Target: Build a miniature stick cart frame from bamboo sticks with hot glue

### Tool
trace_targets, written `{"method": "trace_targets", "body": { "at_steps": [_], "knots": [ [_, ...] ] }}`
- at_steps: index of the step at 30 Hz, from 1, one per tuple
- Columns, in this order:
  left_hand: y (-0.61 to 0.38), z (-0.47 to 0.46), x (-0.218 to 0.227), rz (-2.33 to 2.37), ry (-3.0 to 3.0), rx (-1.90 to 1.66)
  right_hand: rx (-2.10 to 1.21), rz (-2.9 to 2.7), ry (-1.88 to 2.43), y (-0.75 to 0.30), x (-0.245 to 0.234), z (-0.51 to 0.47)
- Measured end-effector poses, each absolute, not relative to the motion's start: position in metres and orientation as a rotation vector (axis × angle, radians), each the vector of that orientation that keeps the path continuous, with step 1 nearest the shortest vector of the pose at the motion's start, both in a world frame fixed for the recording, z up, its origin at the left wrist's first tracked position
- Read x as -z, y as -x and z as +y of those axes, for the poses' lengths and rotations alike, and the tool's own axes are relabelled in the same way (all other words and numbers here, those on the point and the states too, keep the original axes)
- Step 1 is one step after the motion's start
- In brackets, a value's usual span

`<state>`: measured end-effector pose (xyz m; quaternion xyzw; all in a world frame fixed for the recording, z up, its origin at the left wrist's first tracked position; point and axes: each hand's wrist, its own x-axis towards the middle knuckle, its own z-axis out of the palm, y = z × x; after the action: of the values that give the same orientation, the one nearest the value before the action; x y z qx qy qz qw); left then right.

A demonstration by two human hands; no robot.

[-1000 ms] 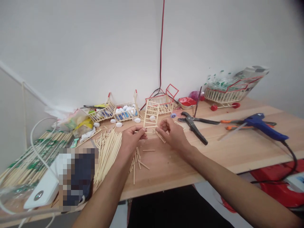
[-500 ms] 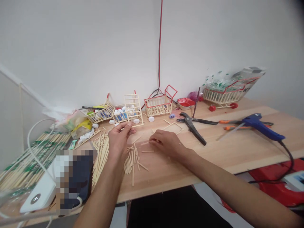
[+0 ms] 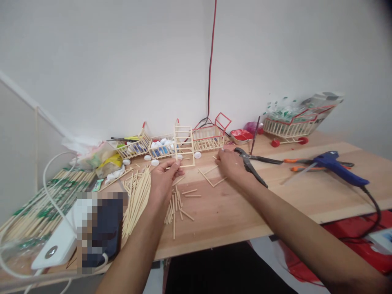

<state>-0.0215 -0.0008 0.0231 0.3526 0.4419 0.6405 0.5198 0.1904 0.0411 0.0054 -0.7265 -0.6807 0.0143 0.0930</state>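
Observation:
My left hand pinches the bottom edge of a small ladder-like stick frame and holds it upright above the wooden table. My right hand rests knuckles-up on the table farther right, its fingers curled over a thin square stick frame lying flat; whether it grips it I cannot make out. Short cut sticks lie scattered between and below the two hands. A pile of long sticks lies just left of my left wrist.
Black pliers lie beside my right hand. A blue glue gun and orange-handled tools sit at the right. Small stick baskets, a red-rimmed cart, a larger cart line the wall. Bundled chopsticks and a white device lie left.
My right hand let go of the ladder frame and moved right onto the square stick frame near the pliers. My left hand keeps the ladder frame upright, first shifting it left, then back a little.

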Motion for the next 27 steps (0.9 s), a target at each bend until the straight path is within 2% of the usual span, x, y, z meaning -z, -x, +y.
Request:
{"method": "trace_targets", "body": {
  "at_steps": [9, 14, 17, 22, 27],
  "knots": [
    [0.018, -0.002, -0.020, 1.027, -0.864, -1.475, -0.122, -1.975, 2.244, -0.187, -0.009, 0.048],
    [0.020, -0.001, -0.017, 1.008, -0.852, -1.462, -0.122, -2.008, 2.158, -0.189, -0.014, 0.047],
    [0.020, -0.001, -0.015, 0.975, -0.821, -1.438, -0.051, -2.018, 1.920, -0.196, -0.018, 0.035],
    [0.017, -0.002, -0.013, 0.992, -0.832, -1.375, 0.233, -2.074, 1.117, -0.186, -0.024, 0.010],
    [0.013, -0.004, -0.012, 1.004, -0.878, -1.329, 0.395, -2.190, 1.046, -0.163, -0.019, 0.005]
  ]
}}
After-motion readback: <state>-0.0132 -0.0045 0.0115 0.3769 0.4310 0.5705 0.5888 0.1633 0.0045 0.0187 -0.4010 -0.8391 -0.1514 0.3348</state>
